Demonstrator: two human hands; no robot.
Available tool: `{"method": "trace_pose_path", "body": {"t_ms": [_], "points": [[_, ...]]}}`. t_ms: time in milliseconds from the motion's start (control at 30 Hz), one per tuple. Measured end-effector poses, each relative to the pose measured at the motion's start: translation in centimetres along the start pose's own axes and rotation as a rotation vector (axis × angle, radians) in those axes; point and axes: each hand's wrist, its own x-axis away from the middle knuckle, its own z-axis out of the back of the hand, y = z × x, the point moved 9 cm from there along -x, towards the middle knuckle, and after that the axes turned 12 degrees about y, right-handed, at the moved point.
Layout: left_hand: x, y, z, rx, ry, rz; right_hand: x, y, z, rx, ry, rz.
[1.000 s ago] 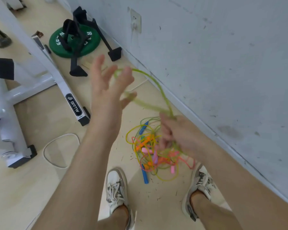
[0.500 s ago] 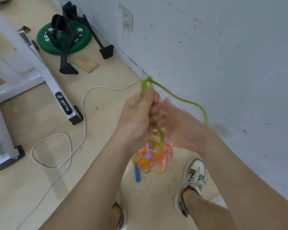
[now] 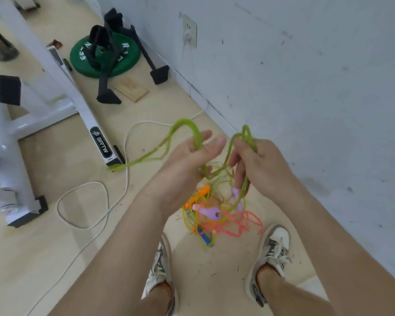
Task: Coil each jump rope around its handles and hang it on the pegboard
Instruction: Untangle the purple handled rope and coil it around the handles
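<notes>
I hold a green jump rope [image 3: 185, 124] up in front of me, over the floor by the wall. My left hand [image 3: 187, 163] has its fingers stretched out, and a loop of the rope passes between them and trails off to the left. My right hand [image 3: 260, 165] grips another bend of the same rope with curled fingers. Below my hands, between my feet, a tangled pile of jump ropes [image 3: 217, 215] lies on the floor: orange, pink and yellow cords, lilac handles and a blue handle. No pegboard is in view.
A grey wall [image 3: 306, 76] with a socket [image 3: 189, 30] runs along the right. A white cable [image 3: 105, 201] snakes across the floor. A white machine frame [image 3: 78, 103] stands on the left, with a green weight plate [image 3: 105, 55], black stand legs and a wooden block [image 3: 131, 88] behind it.
My hands, pressed together on the rope half a second ago, have drawn apart. The left hand's fingers have straightened, and a long green loop now swings out to the left.
</notes>
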Motion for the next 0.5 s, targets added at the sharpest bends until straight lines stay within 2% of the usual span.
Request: {"method": "trace_pose_path", "body": {"t_ms": [67, 133, 233, 333, 433, 500], "points": [[1.3, -2.2, -3.1, -0.168, -0.265, 0.022, -0.2, -0.9, 1.9, -0.402, 0.156, -0.136], [2.2, -4.0, -4.6, -0.383, -0.407, 0.029, -0.1, -0.8, 2.1, -0.699, 0.181, -0.257], [1.4, -4.6, -4.2, -0.616, -0.350, -0.045, -0.1, 0.0, 1.9, -0.886, 0.200, -0.395], [0.4, -5.2, -2.1, -0.954, -0.266, -0.046, -0.6, 1.7, 3.2, -0.868, 0.326, -0.477], [0.5, -4.9, -1.3, -1.068, -0.286, -0.028, -0.8, 3.5, 4.6, -0.940, 0.449, -0.549], [0.4, -4.6, -0.3, -1.249, -0.250, -0.047, -0.8, 4.1, 4.4, -0.999, 0.443, -0.574]]}}
